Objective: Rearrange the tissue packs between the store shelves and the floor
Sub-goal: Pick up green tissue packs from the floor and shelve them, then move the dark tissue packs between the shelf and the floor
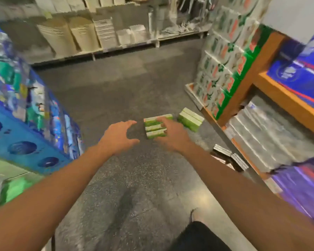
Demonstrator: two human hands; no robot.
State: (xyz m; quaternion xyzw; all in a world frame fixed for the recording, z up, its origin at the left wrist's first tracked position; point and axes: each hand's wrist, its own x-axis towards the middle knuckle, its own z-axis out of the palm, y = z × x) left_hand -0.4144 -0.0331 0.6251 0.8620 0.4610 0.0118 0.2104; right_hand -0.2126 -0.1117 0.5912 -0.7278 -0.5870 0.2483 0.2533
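Note:
A green and white tissue pack (153,128) lies on the grey floor (116,91) in the middle of the aisle. A second green pack (190,119) rests just to its right, near the shelf base. My left hand (119,137) hovers to the left of the first pack with fingers spread, a gap between them and the pack. My right hand (171,135) covers that pack's right end with its fingers stretched over the top; the blur hides whether they touch it.
An orange-framed shelf (286,98) on the right holds silver packs (272,134) and blue and purple packs. White and green packs (223,69) are stacked beyond it. Dark packs (228,158) lie on the floor by the shelf. A blue display (25,124) stands left. My foot (198,217) is below.

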